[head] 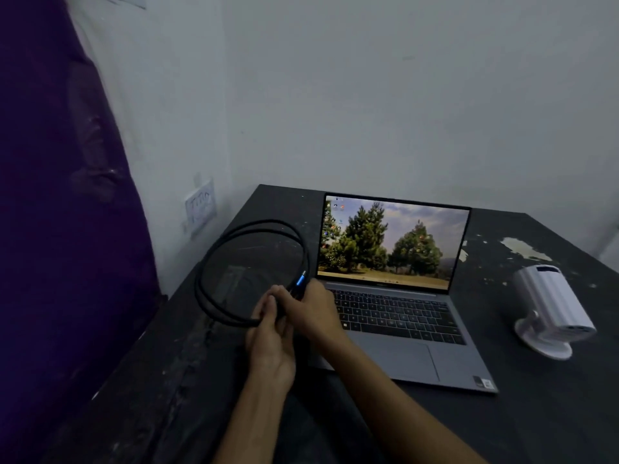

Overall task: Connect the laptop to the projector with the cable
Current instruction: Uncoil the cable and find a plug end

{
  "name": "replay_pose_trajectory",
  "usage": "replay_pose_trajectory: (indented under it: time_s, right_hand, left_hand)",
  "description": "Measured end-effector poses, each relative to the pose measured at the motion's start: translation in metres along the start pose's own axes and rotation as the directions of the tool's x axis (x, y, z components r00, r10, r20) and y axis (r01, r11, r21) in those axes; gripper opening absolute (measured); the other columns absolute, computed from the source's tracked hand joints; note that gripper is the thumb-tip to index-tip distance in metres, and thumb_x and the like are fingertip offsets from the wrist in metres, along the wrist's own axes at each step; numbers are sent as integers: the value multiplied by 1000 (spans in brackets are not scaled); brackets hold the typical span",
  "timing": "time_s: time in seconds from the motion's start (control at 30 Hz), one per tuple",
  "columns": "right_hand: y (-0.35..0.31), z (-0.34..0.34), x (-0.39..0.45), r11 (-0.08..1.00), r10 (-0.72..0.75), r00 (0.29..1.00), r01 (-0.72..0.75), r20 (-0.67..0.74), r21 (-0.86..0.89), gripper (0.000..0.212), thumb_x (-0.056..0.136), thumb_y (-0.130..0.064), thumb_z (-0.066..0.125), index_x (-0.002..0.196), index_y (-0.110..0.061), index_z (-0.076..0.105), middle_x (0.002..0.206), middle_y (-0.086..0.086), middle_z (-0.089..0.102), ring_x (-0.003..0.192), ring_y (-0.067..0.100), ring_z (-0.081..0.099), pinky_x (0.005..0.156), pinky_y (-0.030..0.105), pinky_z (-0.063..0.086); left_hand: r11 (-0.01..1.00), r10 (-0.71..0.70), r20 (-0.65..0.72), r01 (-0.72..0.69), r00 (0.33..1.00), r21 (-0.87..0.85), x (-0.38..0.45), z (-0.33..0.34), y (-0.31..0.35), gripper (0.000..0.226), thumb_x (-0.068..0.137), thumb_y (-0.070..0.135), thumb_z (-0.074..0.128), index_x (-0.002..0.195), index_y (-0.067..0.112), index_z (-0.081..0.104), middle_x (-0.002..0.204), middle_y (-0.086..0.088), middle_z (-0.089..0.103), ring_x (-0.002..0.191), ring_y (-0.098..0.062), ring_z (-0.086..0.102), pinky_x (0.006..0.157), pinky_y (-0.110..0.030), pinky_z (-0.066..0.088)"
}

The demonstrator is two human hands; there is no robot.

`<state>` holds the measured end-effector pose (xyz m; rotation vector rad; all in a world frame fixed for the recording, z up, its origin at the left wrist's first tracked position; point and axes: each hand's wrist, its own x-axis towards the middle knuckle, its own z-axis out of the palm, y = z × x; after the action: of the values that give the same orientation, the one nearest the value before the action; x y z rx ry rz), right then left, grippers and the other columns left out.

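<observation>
A coiled black cable [214, 262] is held above the dark, paint-flecked table [385, 430], just left of the open laptop [395, 296]. The left hand [269, 343] is closed around the lower part of the loop, the fingers wrapped over the strands. The right hand [313, 313] is pinched on the cable just behind its blue connector [300, 281], which points up toward the lower left corner of the lit screen; exactly which fingers are pressed on it cannot be made out in the dim light. The white projector [552, 306] is seen on its round foot at the right of the table, well apart from the cable. A wall socket [201, 207] is mounted on the left wall.
</observation>
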<state>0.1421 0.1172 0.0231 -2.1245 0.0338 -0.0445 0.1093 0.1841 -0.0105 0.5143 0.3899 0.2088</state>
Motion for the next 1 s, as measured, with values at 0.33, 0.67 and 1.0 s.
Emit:
replay_pose_trajectory:
  time_s: [0.33, 0.67, 1.0]
  right_hand:
    - [-11, -4, 64, 964, 59, 981, -7, 187, -266, 23, 83, -27, 54, 70, -9, 60, 69, 11, 64, 61, 28, 63, 55, 38, 52]
    - [-27, -15, 102, 776, -223, 968, 246, 112, -580, 26, 96, -9, 48, 107, 9, 63, 113, 31, 66, 105, 47, 63, 75, 40, 46]
    - [-19, -2, 108, 980, -123, 992, 126, 26, -153, 30, 95, -24, 69, 116, -4, 65, 105, 16, 71, 89, 32, 73, 74, 39, 59]
  left_hand:
    - [989, -144, 125, 140, 982, 45, 9, 1, -6, 34, 106, 28, 49, 128, 10, 67, 131, -11, 70, 123, -23, 64, 109, -38, 46]
    - [948, -293, 53, 297, 955, -110, 24, -17, 23, 43, 106, 26, 50, 132, -8, 55, 132, -32, 60, 122, -40, 61, 99, -47, 51]
    - [950, -294, 35, 296, 955, -102, 25, -15, 28, 32, 109, 22, 43, 108, -4, 62, 121, -26, 68, 111, -38, 66, 84, -43, 54]
